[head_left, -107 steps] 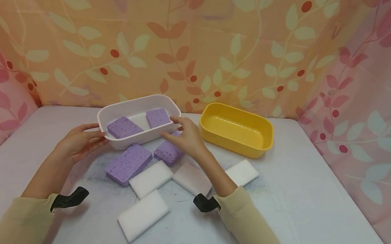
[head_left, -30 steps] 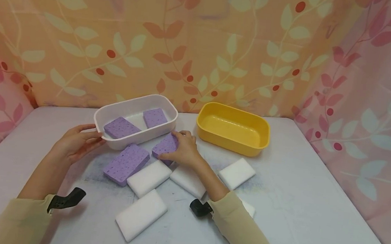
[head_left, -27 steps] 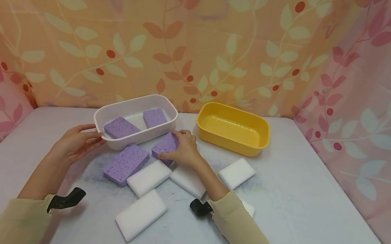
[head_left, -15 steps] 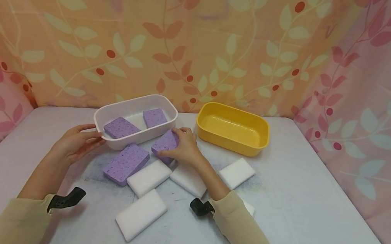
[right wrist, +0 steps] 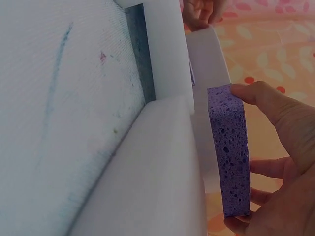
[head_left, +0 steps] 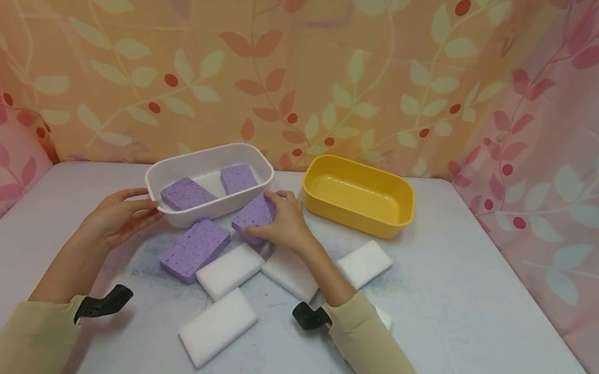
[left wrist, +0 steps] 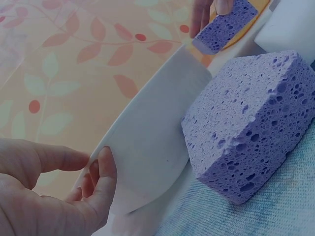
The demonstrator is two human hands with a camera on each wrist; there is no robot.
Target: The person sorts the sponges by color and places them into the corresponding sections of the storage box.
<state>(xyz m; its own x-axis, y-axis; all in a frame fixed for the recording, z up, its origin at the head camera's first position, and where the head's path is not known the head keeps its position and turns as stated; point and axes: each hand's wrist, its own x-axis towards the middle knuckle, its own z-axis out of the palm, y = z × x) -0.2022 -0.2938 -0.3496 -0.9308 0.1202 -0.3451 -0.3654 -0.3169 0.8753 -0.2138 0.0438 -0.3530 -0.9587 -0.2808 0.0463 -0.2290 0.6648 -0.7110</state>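
My left hand (head_left: 120, 216) pinches the near-left rim of a white plastic bin (head_left: 188, 219); in the left wrist view, thumb and fingers meet over the bin's edge (left wrist: 147, 142). Two purple sponges (head_left: 186, 194) lie inside the bin. With thumb and fingertips, my right hand (head_left: 287, 221) grips another purple sponge (head_left: 253, 214) by its edges, tilted and raised off the table close to the bin's front wall. The right wrist view shows this held sponge (right wrist: 229, 152) on edge. A further purple sponge (head_left: 195, 250) lies in front of the bin.
Several white foam pads (head_left: 230, 270) lie scattered on the pale cloth-covered table (head_left: 453, 319), one partly under the right forearm. To the right stands a yellow bin (head_left: 355, 220) with nothing in it. A patterned curtain (head_left: 209, 54) rises behind both bins.
My right hand has gone from the white bin's rim down to the purple sponge in front, gripped it and lifted it slightly toward the bin. The left hand stays on the rim.
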